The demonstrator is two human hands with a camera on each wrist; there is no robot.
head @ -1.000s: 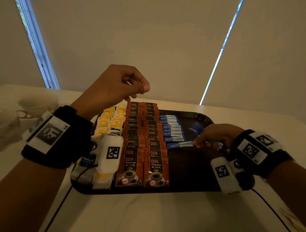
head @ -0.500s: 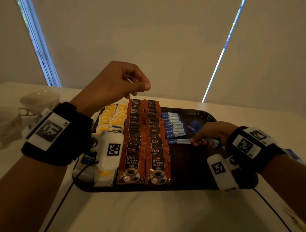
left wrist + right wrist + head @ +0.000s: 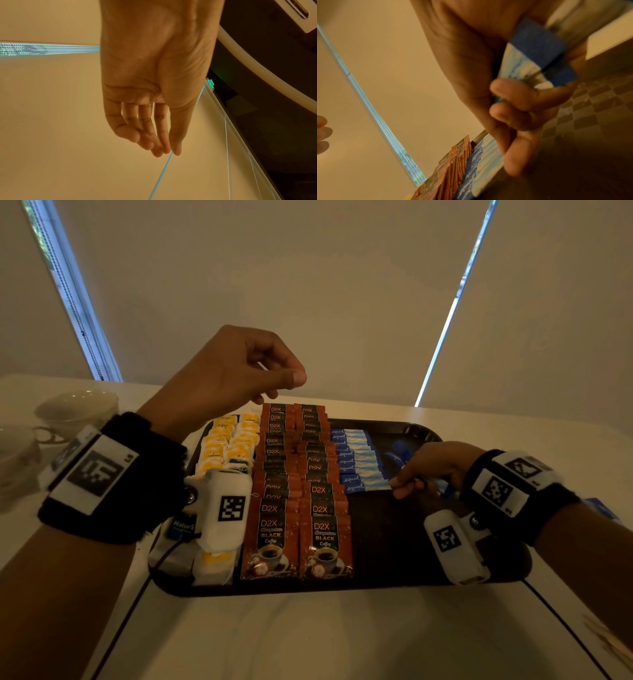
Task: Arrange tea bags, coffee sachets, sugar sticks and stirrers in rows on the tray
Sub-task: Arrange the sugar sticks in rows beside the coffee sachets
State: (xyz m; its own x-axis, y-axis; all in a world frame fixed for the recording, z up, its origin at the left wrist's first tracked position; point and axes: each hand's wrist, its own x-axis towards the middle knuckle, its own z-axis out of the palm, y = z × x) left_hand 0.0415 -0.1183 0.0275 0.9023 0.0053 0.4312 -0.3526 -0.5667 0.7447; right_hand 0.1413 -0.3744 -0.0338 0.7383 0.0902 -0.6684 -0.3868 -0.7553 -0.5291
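A dark tray holds yellow tea bags at the left, two rows of orange coffee sachets and one row of blue sugar sticks. My right hand grips a bundle of sugar sticks in its curled fingers. Its fingertips touch the nearest stick of the row, beside the coffee sachets. My left hand hangs raised over the tray's far left. Its fingers are loosely curled and hold nothing.
Two white cups stand on the table to the left of the tray. A few loose blue sticks lie on the tray beyond my right hand. A black cable crosses the table at the near right.
My right hand has nudged the nearest sugar stick straight against the row's near end. The left hand stays raised in about the same place.
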